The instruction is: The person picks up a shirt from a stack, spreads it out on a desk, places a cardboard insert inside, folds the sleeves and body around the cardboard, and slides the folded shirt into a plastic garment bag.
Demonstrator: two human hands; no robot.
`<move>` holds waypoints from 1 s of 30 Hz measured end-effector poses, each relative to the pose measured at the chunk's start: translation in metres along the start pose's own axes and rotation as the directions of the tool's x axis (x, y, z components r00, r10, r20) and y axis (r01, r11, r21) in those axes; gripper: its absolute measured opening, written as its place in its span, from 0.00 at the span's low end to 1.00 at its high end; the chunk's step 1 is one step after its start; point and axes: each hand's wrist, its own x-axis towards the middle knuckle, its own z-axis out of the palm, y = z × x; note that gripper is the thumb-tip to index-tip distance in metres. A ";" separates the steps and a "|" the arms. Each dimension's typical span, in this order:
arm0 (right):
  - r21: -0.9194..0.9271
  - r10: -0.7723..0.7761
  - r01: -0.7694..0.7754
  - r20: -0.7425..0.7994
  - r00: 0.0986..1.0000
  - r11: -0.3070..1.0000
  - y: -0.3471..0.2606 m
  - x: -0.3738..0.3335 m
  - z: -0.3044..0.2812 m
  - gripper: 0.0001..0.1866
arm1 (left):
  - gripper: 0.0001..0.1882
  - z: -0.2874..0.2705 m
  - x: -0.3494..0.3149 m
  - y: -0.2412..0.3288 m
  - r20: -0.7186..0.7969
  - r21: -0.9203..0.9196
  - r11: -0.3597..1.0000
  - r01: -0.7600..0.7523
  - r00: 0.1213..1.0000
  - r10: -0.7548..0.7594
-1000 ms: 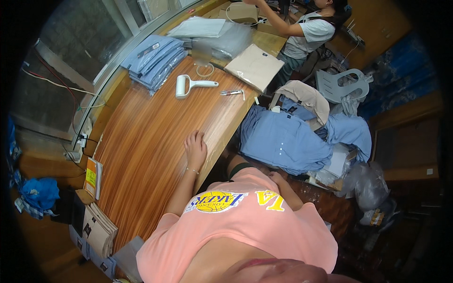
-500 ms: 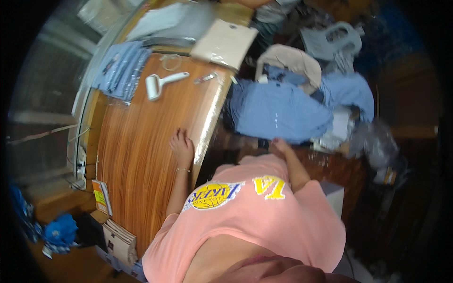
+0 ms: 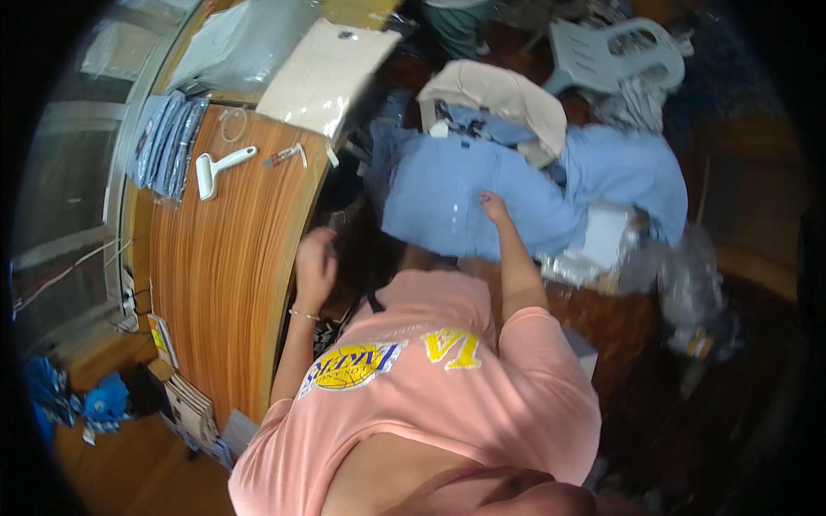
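My right hand (image 3: 492, 206) is over the pale blue shirt (image 3: 430, 202) on top of a pile of folded blue garments. Its fingers look drawn together, but they are too small and blurred to show whether they grip the cloth. Beside the long edge of the wood-grain table (image 3: 215, 284) is my left hand (image 3: 317, 262), with loosely bent fingers and nothing visible in them. A white lint roller (image 3: 219, 170) lies on the table, near a small tool with a red part (image 3: 282, 156).
Bagged blue garments (image 3: 168, 142) and a beige packed garment (image 3: 327, 73) lie at the table's far end, near a clear ring (image 3: 232, 125). Behind the pile stands a beige rounded holder (image 3: 495, 86). A grey plastic chair (image 3: 602, 60) is farther back; clear plastic bags (image 3: 688, 284) hang at right.
My right hand has moved from the pile's near edge up over the blue shirt. My left hand has left the tabletop for the space past its edge. The whole view has shifted.
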 end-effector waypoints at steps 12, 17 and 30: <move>-0.728 0.135 -0.316 -0.298 0.945 0.608 -0.054 0.068 -0.053 0.14 | 0.14 0.043 -0.121 -0.003 0.259 -0.024 0.711 0.703 0.691 -0.675; -0.901 0.117 -0.133 -0.092 0.989 0.414 0.001 0.096 -0.070 0.14 | 0.14 0.044 -0.138 -0.014 0.225 -0.056 0.682 0.729 0.675 -0.703; -0.317 -0.264 0.212 -0.131 0.956 0.924 -0.040 -0.024 -0.049 0.31 | 0.15 0.052 -0.055 -0.032 0.357 -0.151 0.925 0.348 0.892 -0.277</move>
